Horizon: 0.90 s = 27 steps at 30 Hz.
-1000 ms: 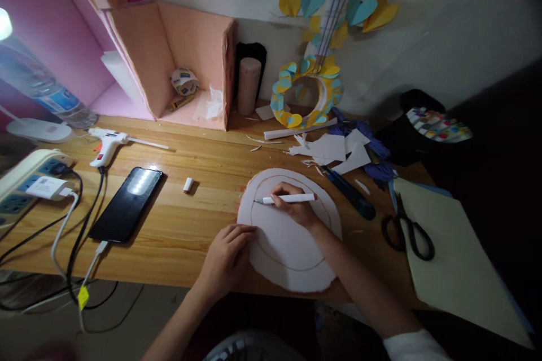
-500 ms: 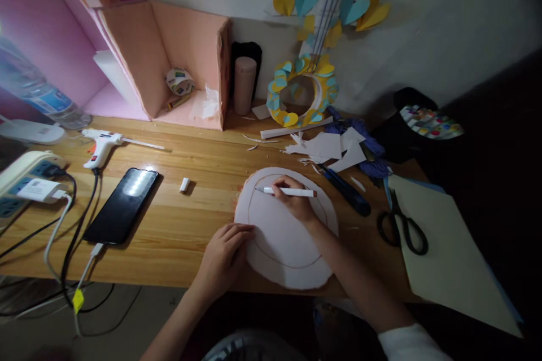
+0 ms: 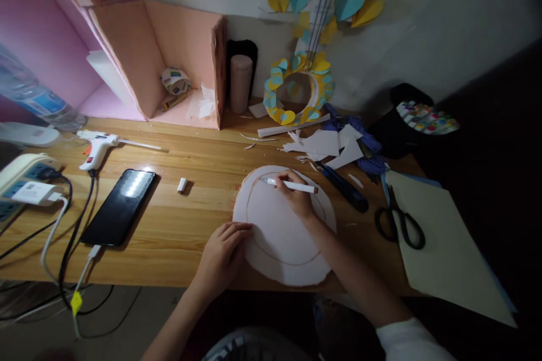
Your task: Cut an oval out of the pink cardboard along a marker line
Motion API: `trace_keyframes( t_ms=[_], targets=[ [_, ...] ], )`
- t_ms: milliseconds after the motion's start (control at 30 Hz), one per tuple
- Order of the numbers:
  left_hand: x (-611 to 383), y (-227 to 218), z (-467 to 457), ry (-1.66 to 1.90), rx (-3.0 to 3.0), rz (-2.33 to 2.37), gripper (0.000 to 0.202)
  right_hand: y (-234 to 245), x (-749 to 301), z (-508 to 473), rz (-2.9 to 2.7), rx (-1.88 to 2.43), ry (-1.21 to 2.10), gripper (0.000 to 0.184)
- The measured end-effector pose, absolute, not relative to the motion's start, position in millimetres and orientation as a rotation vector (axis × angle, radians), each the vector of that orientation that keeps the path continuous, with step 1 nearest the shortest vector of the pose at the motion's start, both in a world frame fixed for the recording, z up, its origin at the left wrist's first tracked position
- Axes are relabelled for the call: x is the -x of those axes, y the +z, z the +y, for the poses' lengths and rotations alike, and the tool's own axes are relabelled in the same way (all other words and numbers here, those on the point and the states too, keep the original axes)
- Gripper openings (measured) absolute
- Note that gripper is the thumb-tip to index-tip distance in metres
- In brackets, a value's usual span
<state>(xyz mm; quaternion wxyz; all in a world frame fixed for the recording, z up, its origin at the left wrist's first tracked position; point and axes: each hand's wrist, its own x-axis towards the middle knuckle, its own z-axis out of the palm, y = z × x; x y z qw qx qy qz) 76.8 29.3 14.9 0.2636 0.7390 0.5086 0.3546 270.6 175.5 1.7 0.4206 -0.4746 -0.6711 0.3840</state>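
Disc (image 3: 279, 231): white, flat at the front of the desk (image 3: 199, 225), bearing a brown ring line (image 3: 292, 265).
Pen (image 3: 300, 186): uncapped, tip at the line's upper left.
Right hand (image 3: 295, 197): fingers pinching the pen.
Left hand (image 3: 228, 242): fingers together on the disc's left edge; any grip cannot be told.
Step, as judged: inking the ring; next move seems to call for a still disc, even stroke.
Cap (image 3: 182, 185): left of disc.
Knife (image 3: 345, 186), scissors (image 3: 400, 223): right.

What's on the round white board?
On the white board, a brown line; over it, the right hand holding a marker; at the edge, the left hand. The surface beneath the hands is covered.
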Motion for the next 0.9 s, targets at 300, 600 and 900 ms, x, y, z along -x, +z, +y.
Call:
trace_keyframes(
  t_ms=[300, 600, 900],
  targets=[
    [-77.3, 17.9, 30.3, 0.946, -2.001, 1.4, 0.028, 4.5, -271.6, 175.9, -1.628, 1.258, 0.865, 0.017],
    [-77.6, 16.5, 30.1, 0.939, -2.01, 1.392, 0.026, 11.8, -272.5, 173.6, -1.589, 1.326, 0.782, 0.016],
    [-76.6, 17.7, 29.0, 0.945, -2.018, 1.393, 0.025, 15.6, -274.9, 171.1, -1.514, 1.332, 0.686, 0.013]
  ],
)
